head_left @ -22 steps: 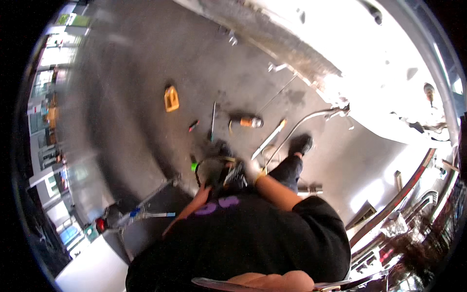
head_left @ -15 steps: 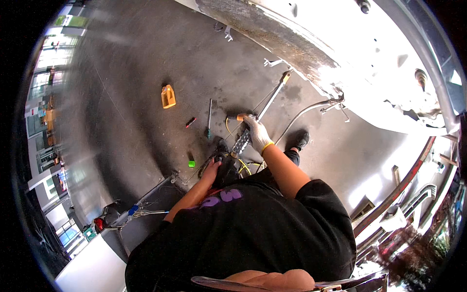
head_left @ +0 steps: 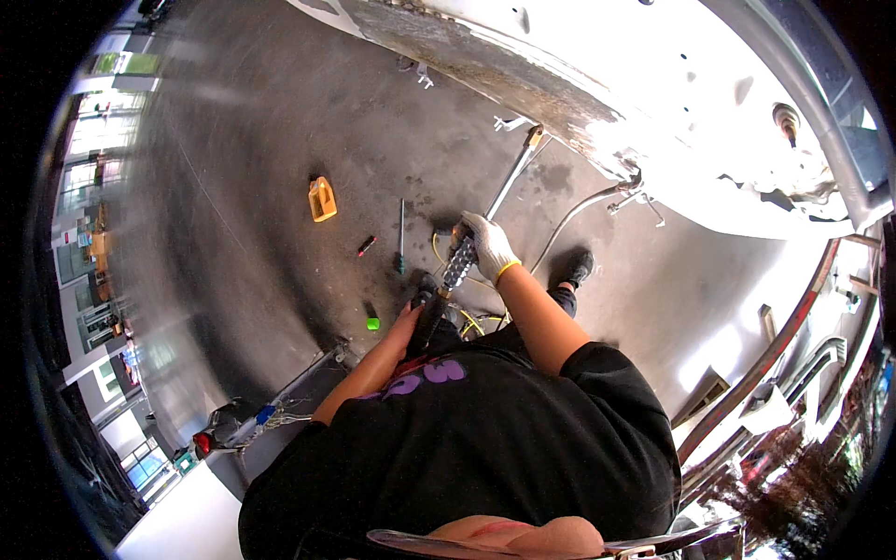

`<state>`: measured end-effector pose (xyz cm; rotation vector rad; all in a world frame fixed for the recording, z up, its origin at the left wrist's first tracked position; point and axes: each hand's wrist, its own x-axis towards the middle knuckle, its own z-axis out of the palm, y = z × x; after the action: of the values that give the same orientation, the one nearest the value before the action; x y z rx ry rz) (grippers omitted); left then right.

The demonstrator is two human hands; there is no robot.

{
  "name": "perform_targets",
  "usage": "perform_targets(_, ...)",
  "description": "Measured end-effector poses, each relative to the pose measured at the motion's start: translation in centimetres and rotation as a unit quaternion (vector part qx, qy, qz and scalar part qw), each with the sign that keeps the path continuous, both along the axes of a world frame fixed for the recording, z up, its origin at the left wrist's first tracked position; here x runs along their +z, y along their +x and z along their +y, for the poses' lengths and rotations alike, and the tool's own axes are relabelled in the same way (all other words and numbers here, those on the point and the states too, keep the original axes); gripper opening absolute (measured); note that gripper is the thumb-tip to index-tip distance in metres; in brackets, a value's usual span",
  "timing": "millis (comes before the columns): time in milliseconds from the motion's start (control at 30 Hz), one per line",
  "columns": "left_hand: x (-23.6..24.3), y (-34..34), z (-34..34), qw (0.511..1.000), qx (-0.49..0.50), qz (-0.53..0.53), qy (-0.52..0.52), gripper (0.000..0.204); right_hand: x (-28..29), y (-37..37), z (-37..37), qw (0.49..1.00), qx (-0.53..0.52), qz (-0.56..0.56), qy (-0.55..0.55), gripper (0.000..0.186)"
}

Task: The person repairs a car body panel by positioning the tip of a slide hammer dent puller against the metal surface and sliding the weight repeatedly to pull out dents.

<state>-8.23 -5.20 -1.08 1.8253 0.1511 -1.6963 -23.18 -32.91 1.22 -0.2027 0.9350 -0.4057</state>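
A long silver rod tool (head_left: 510, 185) slants from near my body to the lower edge of the white vehicle body (head_left: 597, 56). Its amber-coloured far end meets that edge or lies just under it. My right hand (head_left: 487, 245), in a white knit glove with a yellow cuff, is closed around the tool by its dimpled dark-and-silver grip (head_left: 459, 264). My bare left hand (head_left: 401, 329) is closed at the black rear handle (head_left: 427, 322); its fingers are partly hidden. Yellow cord or hose (head_left: 471, 327) loops beneath the tool, near my shoes.
On the grey floor to the left lie a yellow-orange tool (head_left: 322, 200), a screwdriver (head_left: 401, 238), a small red-and-black item (head_left: 367, 246) and a bright green piece (head_left: 373, 324). A thick grey cable (head_left: 579, 205) with clamps hangs at the vehicle edge. Racked parts (head_left: 784, 392) stand right.
The view has shifted slightly, moving the vehicle edge and tool tip up and left in the picture. Both hands keep their holds, and the orange part beside my right hand shows less.
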Motion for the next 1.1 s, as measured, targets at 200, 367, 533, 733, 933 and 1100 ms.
perform_targets(200,0.7,0.0,0.1,1.0,-0.005,0.003,-0.018,0.057,0.4,-0.2,-1.5,1.0,0.0,-0.021,0.005,0.034)
perform_targets(367,-0.5,0.0,-0.3,1.0,0.016,0.004,0.018,0.062,-0.9,-0.1,1.7,0.993,-0.076,-0.092,0.004,0.023)
perform_targets(533,-1.9,0.3,0.9,0.998,0.041,-0.032,0.021,0.056,-2.1,0.1,1.8,0.998,-0.028,-0.058,0.019,0.025)
perform_targets(733,-2.8,2.6,2.2,0.999,-0.02,0.02,-0.027,0.058,-0.2,-1.2,-12.1,0.995,-0.061,-0.04,0.068,0.032)
perform_targets(933,-2.6,2.6,3.6,0.997,-0.044,-0.042,-0.036,0.054,-5.0,-0.1,11.2,0.981,0.164,0.032,-0.097,0.035)
perform_targets(1100,-1.8,3.1,6.8,0.996,-0.066,-0.053,-0.015,0.054,1.8,-0.2,10.7,0.986,0.156,0.003,-0.056,0.049)
